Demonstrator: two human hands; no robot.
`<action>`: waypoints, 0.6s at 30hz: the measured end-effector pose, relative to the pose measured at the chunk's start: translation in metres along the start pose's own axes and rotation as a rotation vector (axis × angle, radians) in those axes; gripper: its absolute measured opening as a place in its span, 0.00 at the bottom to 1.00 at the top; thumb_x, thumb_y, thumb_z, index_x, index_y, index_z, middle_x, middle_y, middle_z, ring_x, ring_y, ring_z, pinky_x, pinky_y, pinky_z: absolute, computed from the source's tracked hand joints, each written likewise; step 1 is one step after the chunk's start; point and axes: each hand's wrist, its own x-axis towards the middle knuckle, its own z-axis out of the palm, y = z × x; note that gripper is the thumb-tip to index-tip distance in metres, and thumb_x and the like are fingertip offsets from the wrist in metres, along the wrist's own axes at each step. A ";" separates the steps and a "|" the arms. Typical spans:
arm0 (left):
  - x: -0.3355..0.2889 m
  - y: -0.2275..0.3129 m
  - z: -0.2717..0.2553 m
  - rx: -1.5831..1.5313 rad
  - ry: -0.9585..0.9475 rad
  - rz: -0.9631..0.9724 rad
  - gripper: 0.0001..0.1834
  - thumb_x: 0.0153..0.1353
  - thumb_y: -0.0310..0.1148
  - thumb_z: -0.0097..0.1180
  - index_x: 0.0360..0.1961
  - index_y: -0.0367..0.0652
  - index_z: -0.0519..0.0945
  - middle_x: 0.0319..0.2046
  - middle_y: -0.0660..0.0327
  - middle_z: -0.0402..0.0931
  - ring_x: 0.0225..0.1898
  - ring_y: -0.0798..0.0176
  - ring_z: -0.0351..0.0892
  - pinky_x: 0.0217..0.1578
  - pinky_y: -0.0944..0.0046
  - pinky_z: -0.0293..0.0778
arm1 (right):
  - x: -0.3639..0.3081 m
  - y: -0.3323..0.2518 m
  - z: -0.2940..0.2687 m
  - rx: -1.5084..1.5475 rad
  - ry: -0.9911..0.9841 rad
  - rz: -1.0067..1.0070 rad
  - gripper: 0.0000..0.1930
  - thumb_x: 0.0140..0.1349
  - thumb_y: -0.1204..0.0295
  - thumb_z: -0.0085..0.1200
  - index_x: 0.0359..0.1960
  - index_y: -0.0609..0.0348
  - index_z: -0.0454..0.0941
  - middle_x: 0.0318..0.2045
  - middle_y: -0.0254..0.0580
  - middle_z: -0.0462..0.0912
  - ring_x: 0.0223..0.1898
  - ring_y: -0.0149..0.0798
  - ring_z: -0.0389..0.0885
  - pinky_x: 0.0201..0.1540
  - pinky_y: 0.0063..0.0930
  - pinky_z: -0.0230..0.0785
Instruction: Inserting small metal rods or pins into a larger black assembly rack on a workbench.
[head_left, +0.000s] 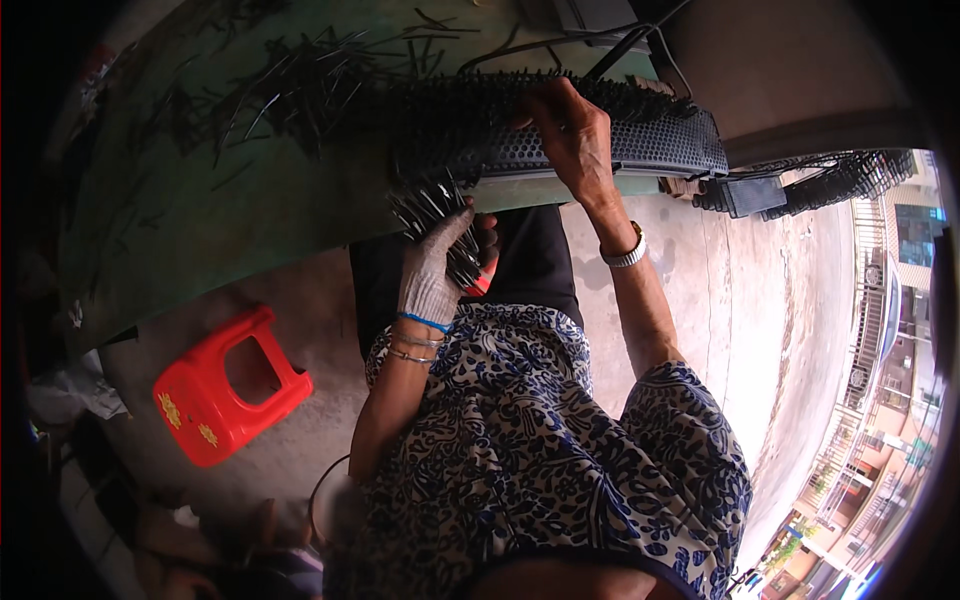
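My left hand (432, 265), in a pale knit glove with a blue cuff edge, is closed around a bundle of thin black strips (425, 212) at the table's near edge. A small red patch shows beneath the bundle; I cannot tell what it belongs to. In front of me lies a long black perforated panel (660, 148) full of small round holes. Short black pieces (640, 98) stand up in rows along its far side. Over the panel, my bare right hand (578, 140) has its fingers pinched together. Whatever they may hold is too small and dark to make out.
Loose black strips (310, 85) lie heaped on the green table (290, 200). Cables (640, 35) run behind the panel. A dark bristly piece (840, 185) extends beyond its right end. On the floor, lower left, is a red plastic stool (215, 400).
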 end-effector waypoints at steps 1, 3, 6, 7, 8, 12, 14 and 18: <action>0.000 0.000 0.000 0.001 0.006 -0.002 0.08 0.63 0.29 0.57 0.42 0.40 0.79 0.31 0.54 0.81 0.29 0.58 0.80 0.26 0.60 0.79 | 0.000 0.000 -0.001 0.019 -0.018 -0.005 0.04 0.66 0.77 0.51 0.38 0.65 0.76 0.28 0.40 0.85 0.32 0.29 0.84 0.38 0.21 0.73; -0.001 0.001 0.002 -0.016 0.009 -0.007 0.08 0.63 0.29 0.57 0.42 0.40 0.79 0.31 0.54 0.81 0.29 0.58 0.80 0.25 0.60 0.79 | 0.001 0.001 -0.002 -0.002 -0.036 -0.010 0.04 0.66 0.77 0.51 0.38 0.65 0.76 0.28 0.40 0.85 0.33 0.29 0.84 0.39 0.21 0.73; -0.001 -0.001 0.001 -0.026 -0.008 0.005 0.08 0.63 0.29 0.58 0.42 0.39 0.79 0.30 0.55 0.80 0.29 0.59 0.80 0.25 0.60 0.79 | 0.002 0.001 -0.002 -0.024 -0.053 -0.014 0.04 0.66 0.77 0.51 0.38 0.65 0.76 0.28 0.40 0.85 0.33 0.29 0.84 0.39 0.21 0.73; 0.000 -0.002 0.000 -0.019 -0.027 0.024 0.08 0.63 0.29 0.58 0.41 0.39 0.79 0.30 0.55 0.80 0.28 0.59 0.80 0.25 0.60 0.79 | 0.002 0.001 -0.002 -0.024 -0.051 -0.013 0.04 0.66 0.77 0.51 0.38 0.65 0.76 0.28 0.40 0.85 0.33 0.29 0.84 0.38 0.21 0.73; 0.000 -0.002 0.000 -0.018 -0.027 0.024 0.08 0.63 0.29 0.58 0.41 0.39 0.79 0.30 0.55 0.80 0.28 0.59 0.80 0.25 0.60 0.79 | 0.002 0.002 -0.002 -0.023 -0.051 -0.013 0.04 0.66 0.77 0.51 0.38 0.65 0.76 0.28 0.40 0.85 0.33 0.29 0.84 0.38 0.21 0.73; 0.001 -0.004 -0.005 -0.021 -0.025 0.023 0.07 0.62 0.29 0.59 0.38 0.38 0.81 0.29 0.57 0.80 0.27 0.61 0.79 0.26 0.61 0.79 | 0.005 0.004 -0.003 -0.064 -0.069 -0.035 0.04 0.66 0.77 0.51 0.38 0.66 0.76 0.28 0.41 0.85 0.32 0.30 0.84 0.37 0.21 0.73; -0.001 -0.004 -0.007 -0.016 -0.034 0.036 0.07 0.62 0.29 0.60 0.37 0.37 0.81 0.29 0.57 0.80 0.26 0.62 0.79 0.26 0.62 0.78 | 0.006 0.003 -0.004 -0.070 -0.078 -0.036 0.04 0.66 0.77 0.51 0.38 0.66 0.76 0.28 0.41 0.85 0.32 0.30 0.84 0.36 0.21 0.74; -0.002 -0.003 -0.006 0.038 -0.051 0.068 0.08 0.61 0.30 0.60 0.37 0.36 0.81 0.29 0.59 0.80 0.26 0.62 0.79 0.26 0.63 0.77 | 0.007 0.010 -0.004 -0.096 -0.150 -0.063 0.03 0.64 0.79 0.53 0.37 0.65 0.78 0.29 0.40 0.84 0.33 0.30 0.84 0.36 0.22 0.74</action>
